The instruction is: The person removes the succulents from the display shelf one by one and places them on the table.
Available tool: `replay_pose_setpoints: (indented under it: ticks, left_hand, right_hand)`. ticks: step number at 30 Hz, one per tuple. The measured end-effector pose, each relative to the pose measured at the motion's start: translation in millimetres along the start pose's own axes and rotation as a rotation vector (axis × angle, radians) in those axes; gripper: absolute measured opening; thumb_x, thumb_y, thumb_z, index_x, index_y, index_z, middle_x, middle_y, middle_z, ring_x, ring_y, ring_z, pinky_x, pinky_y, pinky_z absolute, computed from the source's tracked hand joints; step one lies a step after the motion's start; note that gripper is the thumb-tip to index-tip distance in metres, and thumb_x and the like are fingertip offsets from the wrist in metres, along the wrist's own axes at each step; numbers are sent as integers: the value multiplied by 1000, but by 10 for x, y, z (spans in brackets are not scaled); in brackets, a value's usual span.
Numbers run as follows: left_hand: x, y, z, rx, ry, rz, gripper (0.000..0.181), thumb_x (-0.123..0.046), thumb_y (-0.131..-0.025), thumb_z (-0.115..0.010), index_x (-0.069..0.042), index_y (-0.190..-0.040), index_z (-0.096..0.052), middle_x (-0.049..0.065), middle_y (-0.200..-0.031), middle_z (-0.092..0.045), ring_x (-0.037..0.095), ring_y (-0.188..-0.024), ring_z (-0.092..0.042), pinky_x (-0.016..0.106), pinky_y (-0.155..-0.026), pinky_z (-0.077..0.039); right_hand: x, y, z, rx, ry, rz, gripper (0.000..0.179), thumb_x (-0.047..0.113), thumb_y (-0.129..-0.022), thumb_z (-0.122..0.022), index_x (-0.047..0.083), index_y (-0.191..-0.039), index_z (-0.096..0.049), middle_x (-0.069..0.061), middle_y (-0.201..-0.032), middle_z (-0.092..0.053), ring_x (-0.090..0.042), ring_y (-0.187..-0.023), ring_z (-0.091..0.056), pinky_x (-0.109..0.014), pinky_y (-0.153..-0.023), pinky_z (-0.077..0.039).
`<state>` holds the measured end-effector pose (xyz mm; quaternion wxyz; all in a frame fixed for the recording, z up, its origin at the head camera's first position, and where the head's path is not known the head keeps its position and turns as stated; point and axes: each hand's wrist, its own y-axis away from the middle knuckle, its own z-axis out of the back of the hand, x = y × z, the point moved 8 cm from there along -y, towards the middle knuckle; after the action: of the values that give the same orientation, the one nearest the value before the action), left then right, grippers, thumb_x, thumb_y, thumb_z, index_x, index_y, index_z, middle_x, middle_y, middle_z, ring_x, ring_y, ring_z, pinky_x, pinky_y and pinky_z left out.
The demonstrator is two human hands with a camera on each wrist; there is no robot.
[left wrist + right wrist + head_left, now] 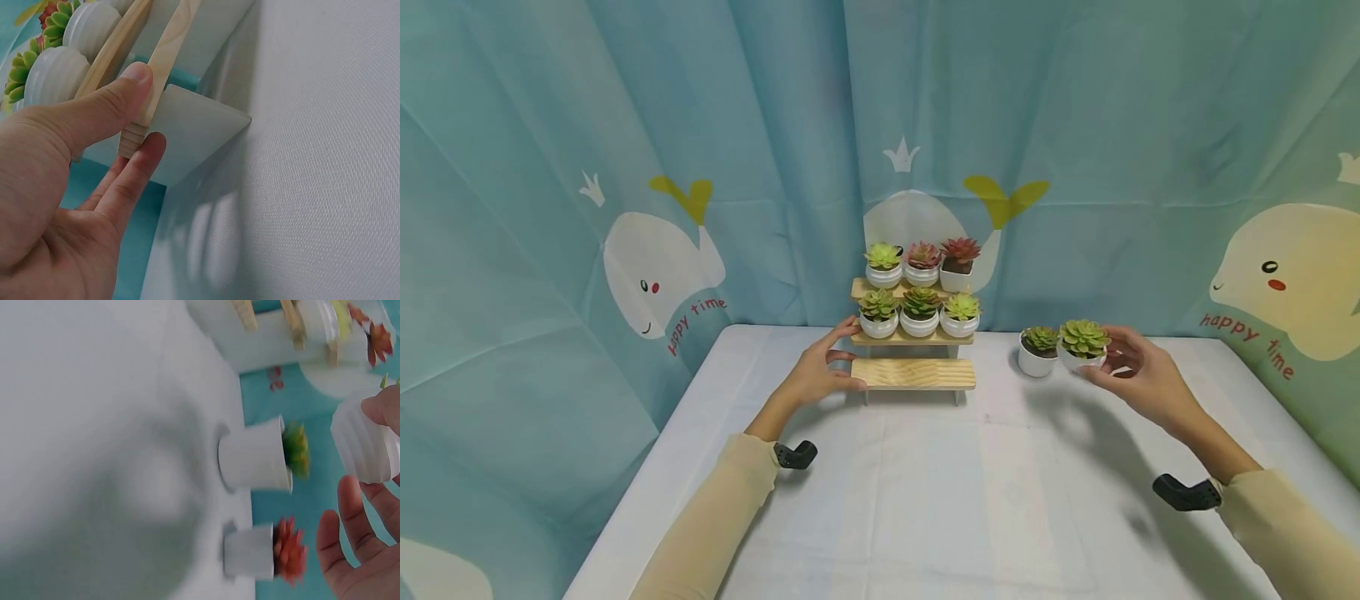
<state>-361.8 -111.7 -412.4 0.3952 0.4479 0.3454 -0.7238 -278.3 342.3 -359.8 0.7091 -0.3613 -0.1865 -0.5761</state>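
Leaves (1083,339) apparently hide what's inside the held pot (1073,363).

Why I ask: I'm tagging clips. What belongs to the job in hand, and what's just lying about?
Likely job:
- right hand
- held succulent
- left hand
- wooden stand
- six succulents on it
- green plant and red plant on table

Likely background:
- whale-print curtain
- black wrist devices

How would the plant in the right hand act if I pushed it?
The potted succulent is probably light: the right hand holds it up between thumb and fingers. Set down, it might tip, since its leaves spread about as wide as the pot. Its round sides might roll, too.
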Motion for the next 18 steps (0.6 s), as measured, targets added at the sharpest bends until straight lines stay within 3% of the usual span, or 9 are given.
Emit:
replay_pose_setpoints:
  ticks: [6, 12, 18]
  left_hand:
    - [-4, 19, -3, -1, -3, 8, 93, 0, -81, -87, -13, -159, -38, -6, -170, -23, 36, -130, -56, 44, -93, -58]
    - [-14, 6, -4, 2, 19, 5, 96, 1, -81, -87, -15, -161, -35, 0, -168, -28, 43, -134, -51, 46, -94, -57]
    - [-23, 18, -1, 8, 17, -9, 94, 1, -82, -86, -12, -160, -36, -1, -170, -24, 41, -132, -53, 46, -94, -57]
  right_hand:
    - [-247, 75, 163, -25, 19, -49, 71, 28, -94, -78, 3, -151, -44, -29, -141, -54, 6, -83, -60, -19, -62, -48]
    - [-518, 134, 299, -72, 13, -122, 70, 31, -93, -79, 8, -150, -45, -17, -142, -58, 7, -85, -60, -16, -64, -50]
    - [-748, 170, 382, -93, -6, -172, 76, 32, -95, -77, 2, -154, -39, -36, -147, -46, 14, -84, -55, -10, -64, -49]
